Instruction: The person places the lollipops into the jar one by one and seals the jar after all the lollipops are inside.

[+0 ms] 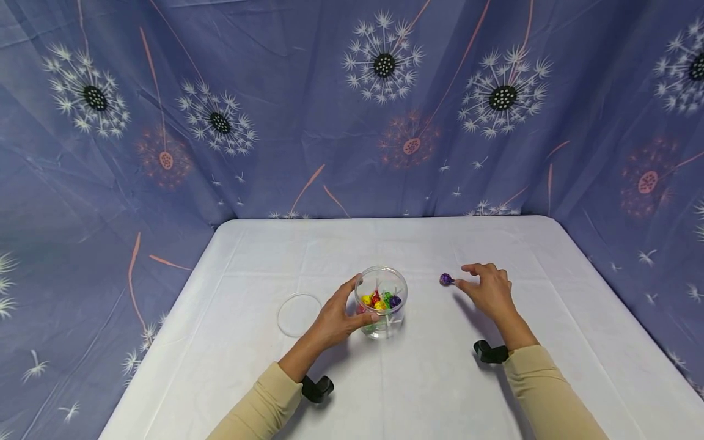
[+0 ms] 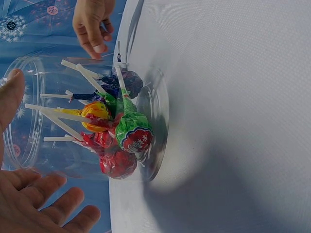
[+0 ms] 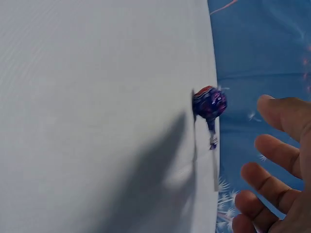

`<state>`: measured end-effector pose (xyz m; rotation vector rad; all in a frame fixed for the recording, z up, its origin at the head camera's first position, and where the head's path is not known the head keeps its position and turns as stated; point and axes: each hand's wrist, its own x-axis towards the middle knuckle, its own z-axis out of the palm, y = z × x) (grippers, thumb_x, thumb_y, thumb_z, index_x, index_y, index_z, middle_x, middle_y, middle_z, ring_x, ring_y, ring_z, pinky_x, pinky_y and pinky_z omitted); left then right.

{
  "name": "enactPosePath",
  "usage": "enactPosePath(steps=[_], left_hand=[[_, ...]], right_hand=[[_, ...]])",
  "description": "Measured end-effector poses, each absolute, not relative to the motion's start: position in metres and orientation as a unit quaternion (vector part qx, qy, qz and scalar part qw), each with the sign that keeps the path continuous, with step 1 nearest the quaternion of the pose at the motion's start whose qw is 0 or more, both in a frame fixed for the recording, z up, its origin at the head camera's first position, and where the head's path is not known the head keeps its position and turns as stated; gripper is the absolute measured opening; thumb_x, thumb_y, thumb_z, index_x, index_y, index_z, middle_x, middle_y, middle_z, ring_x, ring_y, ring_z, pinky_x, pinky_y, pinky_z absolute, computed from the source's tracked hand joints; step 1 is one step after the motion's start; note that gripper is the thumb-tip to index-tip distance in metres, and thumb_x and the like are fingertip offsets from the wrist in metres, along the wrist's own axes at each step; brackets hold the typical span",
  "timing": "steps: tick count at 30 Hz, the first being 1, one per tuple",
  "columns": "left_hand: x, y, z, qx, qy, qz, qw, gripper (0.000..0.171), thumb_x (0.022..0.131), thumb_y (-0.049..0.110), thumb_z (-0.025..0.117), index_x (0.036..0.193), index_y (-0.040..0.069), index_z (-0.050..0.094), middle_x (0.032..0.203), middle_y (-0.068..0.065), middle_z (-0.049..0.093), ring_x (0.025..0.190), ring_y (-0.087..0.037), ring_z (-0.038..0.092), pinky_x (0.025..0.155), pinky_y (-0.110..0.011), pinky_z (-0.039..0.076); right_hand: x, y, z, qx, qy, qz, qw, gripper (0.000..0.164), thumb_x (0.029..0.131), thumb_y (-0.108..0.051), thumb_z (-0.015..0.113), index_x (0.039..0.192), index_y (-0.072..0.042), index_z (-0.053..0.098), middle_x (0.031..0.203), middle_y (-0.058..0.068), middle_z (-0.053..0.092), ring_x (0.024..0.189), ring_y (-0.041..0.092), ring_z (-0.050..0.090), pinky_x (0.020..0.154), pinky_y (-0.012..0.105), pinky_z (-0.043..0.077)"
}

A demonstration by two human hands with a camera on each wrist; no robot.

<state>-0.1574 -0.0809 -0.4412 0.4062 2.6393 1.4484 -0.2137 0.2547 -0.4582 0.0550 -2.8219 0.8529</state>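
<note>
A clear plastic jar (image 1: 385,327) stands upright on the table, holding several wrapped lollipops (image 2: 133,133) in green, red, yellow and purple, their white sticks pointing up. My left hand (image 1: 340,318) holds the jar near its rim, thumb on the near side and fingers on the far left. To the right of the jar, a purple-wrapped lollipop (image 1: 446,279) lies on the white cloth. My right hand (image 1: 489,292) hovers beside it, fingers spread and loosely bent. In the right wrist view a gap separates these fingers (image 3: 272,153) from the purple lollipop (image 3: 210,103).
A clear round lid (image 1: 279,311) lies flat on the table left of the jar. White cloth covers the table (image 1: 418,391). A blue curtain with dandelion prints (image 1: 308,122) hangs behind and at the sides. Black wrist straps (image 1: 318,389) sit on both arms.
</note>
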Motion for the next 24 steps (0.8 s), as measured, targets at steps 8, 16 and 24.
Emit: enactPosePath(steps=[8, 16, 24], left_hand=[[-0.158, -0.081, -0.441, 0.134, 0.868, 0.476, 0.053, 0.090, 0.076, 0.047, 0.075, 0.149, 0.023, 0.028, 0.152, -0.006, 0.035, 0.143, -0.032, 0.027, 0.112, -0.058, 0.026], [-0.158, -0.081, -0.441, 0.131, 0.867, 0.478, 0.054, 0.091, 0.076, 0.047, 0.075, 0.149, 0.024, 0.027, 0.151, -0.006, 0.036, 0.143, -0.031, 0.028, 0.112, -0.057, 0.027], [-0.158, -0.081, -0.442, 0.132, 0.868, 0.475, 0.055, 0.091, 0.076, 0.048, 0.074, 0.149, 0.024, 0.027, 0.152, -0.006, 0.035, 0.143, -0.032, 0.028, 0.112, -0.058, 0.027]], right_hand=[[-0.218, 0.263, -0.468, 0.009, -0.957, 0.285, 0.051, 0.047, 0.088, -0.030, 0.064, 0.125, -0.003, 0.057, 0.116, 0.026, 0.055, 0.105, 0.044, 0.041, 0.082, 0.054, 0.030], [-0.221, 0.266, -0.478, 0.003, -0.964, 0.267, 0.013, 0.047, 0.087, -0.029, 0.062, 0.126, -0.004, 0.056, 0.123, 0.032, 0.049, 0.109, 0.049, 0.040, 0.082, 0.056, 0.032], [-0.224, 0.265, -0.483, 0.001, -0.965, 0.263, 0.024, 0.039, 0.087, -0.026, 0.062, 0.119, -0.004, 0.062, 0.118, 0.031, 0.050, 0.107, 0.048, 0.039, 0.079, 0.055, 0.031]])
